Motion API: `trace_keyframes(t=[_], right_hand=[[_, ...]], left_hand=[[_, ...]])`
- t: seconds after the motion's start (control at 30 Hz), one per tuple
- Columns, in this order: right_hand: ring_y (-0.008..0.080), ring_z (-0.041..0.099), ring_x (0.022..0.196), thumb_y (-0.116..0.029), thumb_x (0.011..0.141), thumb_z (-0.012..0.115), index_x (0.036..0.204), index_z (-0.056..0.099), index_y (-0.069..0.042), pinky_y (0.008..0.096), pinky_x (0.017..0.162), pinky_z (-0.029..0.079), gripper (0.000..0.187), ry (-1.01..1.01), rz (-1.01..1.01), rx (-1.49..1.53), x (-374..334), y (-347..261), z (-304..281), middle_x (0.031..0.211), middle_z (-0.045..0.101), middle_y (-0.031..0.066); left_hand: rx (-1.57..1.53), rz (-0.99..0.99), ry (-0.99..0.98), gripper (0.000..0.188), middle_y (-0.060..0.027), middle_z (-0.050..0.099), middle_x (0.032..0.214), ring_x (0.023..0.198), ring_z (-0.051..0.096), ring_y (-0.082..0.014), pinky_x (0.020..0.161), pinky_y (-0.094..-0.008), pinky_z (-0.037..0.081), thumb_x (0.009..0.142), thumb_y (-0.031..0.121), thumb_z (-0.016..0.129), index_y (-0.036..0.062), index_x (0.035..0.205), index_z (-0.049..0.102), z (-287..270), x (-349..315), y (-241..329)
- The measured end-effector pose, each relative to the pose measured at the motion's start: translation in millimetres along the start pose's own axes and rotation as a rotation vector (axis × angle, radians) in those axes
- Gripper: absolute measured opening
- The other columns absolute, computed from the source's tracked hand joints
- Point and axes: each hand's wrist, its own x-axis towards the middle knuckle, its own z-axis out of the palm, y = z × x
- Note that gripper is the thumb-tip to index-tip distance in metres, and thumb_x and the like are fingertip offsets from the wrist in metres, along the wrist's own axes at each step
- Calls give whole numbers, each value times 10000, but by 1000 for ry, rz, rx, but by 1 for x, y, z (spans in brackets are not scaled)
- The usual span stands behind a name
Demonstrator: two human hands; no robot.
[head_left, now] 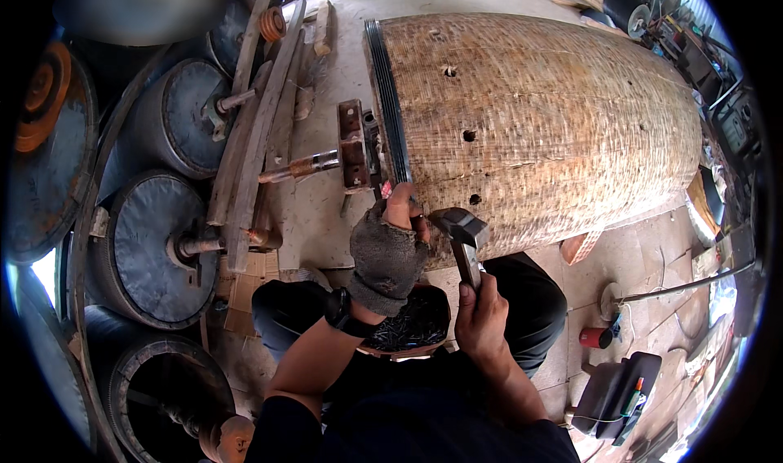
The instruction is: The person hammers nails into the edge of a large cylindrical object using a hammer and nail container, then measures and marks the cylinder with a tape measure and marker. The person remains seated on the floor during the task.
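Holds a hammer (pixel 462 230) in the right hand (pixel 483 320), with fingers wrapped round the handle and the steel head just right of the left hand (pixel 387 255), over the near left corner of a large brown drum (pixel 546 128). Bends the left fingers inward, out of a dark fingerless glove, at the near end of a black ribbed strip (pixel 387 100) along the drum's left edge; cannot tell whether pinching something or only pressing.

Has open pale floor beyond that edge, narrowed by a rusty bracket (pixel 353 145) with its shaft and by long wooden planks (pixel 259 137). Has wider room over tiled floor (pixel 628 243) off the drum's near edge, past a wooden wedge (pixel 581 247), as far as a red can (pixel 595 337) and a black stool (pixel 624 394).

Faces a rough, fibrous, mottled surface, pierced by several dark holes. Sits with a container (pixel 404 354) of small dark pieces between the knees, and with grey rollers (pixel 159 251) stacked at far left.

Cannot see under the left fingertips, nor the drum's underside. Cannot make out the blurred oval (pixel 139 10) at upper left, or much of the clutter along the right rim.
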Motion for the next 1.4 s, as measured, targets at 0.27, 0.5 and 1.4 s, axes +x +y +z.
trace_keyframes(t=[0.27,0.5,1.4], right_hand=[[447,600,597,-113,993,547,1032,500,11,474,524,458,138,-23,-78,-105,3,-1,-5,682,577,218],[463,627,607,-117,955,596,1059,507,22,511,547,498,195,17,-121,-65,0,0,-10,676,608,261],[395,629,576,-73,939,591,1058,545,45,408,503,484,174,110,-147,-2,-3,3,0,673,608,176]], left_hand=[[141,112,53,406,-75,583,843,669,624,-182,590,-324,504,997,197,528,101,1386,468,3,2,5],[128,106,46,645,-79,613,803,688,616,-248,621,-372,501,875,81,655,49,1466,401,6,-4,-11],[767,207,-903,199,-101,635,907,836,636,-293,687,-433,487,863,286,601,112,879,698,0,-149,-59]])
